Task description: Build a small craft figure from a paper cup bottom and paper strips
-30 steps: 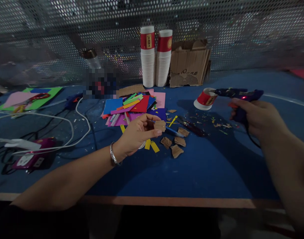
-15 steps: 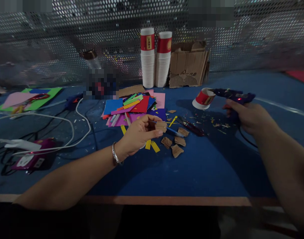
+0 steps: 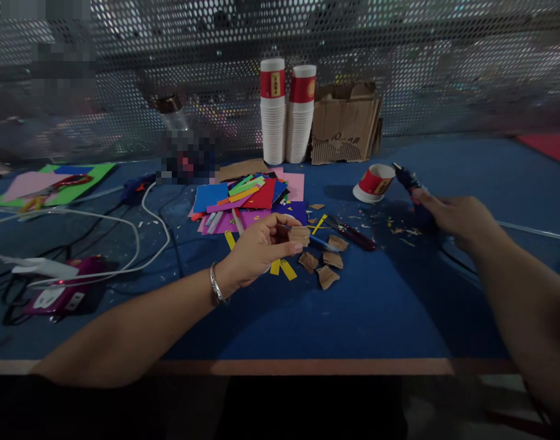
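Note:
Between the thumb and fingers of my left hand (image 3: 260, 252) is a small piece of cardboard (image 3: 299, 236), held above the table. My right hand (image 3: 454, 221) is closed round a dark blue glue gun (image 3: 417, 198), its nozzle pointing up and to the left. Beside that nozzle a red and white paper cup (image 3: 374, 183) stands on the table. Torn cardboard scraps (image 3: 326, 277) and yellow paper strips (image 3: 288, 269) lie close to my left hand. A pair of dark-red-handled pliers or scissors (image 3: 356, 236) rests between my hands.
Coloured paper (image 3: 211, 198) is heaped behind my left hand. Tall stacks of paper cups (image 3: 273, 131) and a folded cardboard box (image 3: 344, 125) stand at the back, before a perforated metal screen (image 3: 427, 79). At left are a purple power strip (image 3: 85, 269) and white cables (image 3: 137, 238).
My right hand has turned the glue gun, so its nozzle has swung from pointing left at the cup's rim to pointing up, slightly away from the cup. My left hand keeps the cardboard piece.

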`<state>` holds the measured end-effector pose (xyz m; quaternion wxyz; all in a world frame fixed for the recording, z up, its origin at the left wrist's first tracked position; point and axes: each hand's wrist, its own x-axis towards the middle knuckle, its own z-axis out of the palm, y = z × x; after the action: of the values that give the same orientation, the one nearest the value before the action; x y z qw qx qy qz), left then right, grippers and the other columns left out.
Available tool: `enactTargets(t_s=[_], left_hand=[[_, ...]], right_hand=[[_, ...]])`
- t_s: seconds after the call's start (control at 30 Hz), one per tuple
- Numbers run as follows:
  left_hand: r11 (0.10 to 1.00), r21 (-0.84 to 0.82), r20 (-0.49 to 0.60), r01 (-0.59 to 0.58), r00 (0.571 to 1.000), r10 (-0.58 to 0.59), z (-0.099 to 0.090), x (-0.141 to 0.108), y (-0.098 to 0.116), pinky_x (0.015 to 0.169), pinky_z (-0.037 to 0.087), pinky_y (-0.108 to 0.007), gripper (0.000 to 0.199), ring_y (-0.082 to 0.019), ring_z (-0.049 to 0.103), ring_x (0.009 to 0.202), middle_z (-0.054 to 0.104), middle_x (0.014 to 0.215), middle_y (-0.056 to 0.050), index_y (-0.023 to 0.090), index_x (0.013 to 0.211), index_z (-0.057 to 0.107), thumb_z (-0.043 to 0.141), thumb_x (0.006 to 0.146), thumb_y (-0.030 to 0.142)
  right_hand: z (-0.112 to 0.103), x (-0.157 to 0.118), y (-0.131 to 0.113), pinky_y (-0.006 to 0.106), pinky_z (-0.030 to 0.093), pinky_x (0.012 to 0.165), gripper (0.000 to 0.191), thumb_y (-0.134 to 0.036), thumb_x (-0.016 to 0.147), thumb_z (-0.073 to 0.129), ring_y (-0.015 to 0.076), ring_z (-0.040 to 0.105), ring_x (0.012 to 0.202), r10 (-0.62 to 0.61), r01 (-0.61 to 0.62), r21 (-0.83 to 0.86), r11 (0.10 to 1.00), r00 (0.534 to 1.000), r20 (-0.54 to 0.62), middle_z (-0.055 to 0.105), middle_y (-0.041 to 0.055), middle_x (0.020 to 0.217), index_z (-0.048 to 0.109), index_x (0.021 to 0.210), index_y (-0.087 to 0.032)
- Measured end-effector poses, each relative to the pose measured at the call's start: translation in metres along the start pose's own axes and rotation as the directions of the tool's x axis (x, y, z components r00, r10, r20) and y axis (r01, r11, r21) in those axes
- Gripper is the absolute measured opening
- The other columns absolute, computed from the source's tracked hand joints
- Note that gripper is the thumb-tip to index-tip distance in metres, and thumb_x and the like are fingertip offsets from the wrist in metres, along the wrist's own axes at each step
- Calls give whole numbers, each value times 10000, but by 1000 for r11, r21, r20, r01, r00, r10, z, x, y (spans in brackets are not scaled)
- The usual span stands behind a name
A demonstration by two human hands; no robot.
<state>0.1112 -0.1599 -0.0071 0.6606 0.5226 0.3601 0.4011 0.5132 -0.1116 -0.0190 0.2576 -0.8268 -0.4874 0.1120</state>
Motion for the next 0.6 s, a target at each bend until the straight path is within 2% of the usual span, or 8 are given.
enactTargets(t_s=[0.07,0.13,0.27,0.43,0.6], left_hand=[[1000,2,2,-3,1000,3,0,0,0,860,538,-310,462,-129,669,884,721,946,-23,162,1072,657,908,685,190],[1000,3,6,-11,1000,11,0,-1,1,863,542,-310,449,-127,672,884,722,947,-24,161,1065,657,902,689,184],[999,17,24,-31,999,31,-1,-1,-1,867,548,-311,447,-130,681,896,727,960,-29,164,1079,652,894,704,190],[999,23,31,-34,999,33,-2,-1,-2,868,552,-328,452,-146,691,912,736,984,-39,173,1082,647,897,707,206],[999,24,13,-21,1000,21,-1,-1,-1,873,547,-323,463,-138,690,896,731,969,-28,168,1088,645,894,698,187]], right_hand=[[-3,-8,-5,369,346,634,532,-679,868,668,208,497,611,75,-76,20,997,997,29,542,36,556,792,859,-162],[-6,-14,-8,359,356,638,515,-660,872,675,192,493,619,95,-98,53,994,995,40,553,24,586,795,906,-160],[-6,-18,-8,338,349,608,456,-601,881,696,163,466,580,93,-98,102,990,994,56,528,1,564,797,894,-157],[-6,-18,-4,332,395,633,413,-568,866,726,159,515,578,79,-88,115,989,994,79,613,10,630,802,896,-163],[-6,-16,0,331,389,627,297,-455,828,813,156,529,551,42,-54,120,991,994,96,613,4,582,783,778,-164]])
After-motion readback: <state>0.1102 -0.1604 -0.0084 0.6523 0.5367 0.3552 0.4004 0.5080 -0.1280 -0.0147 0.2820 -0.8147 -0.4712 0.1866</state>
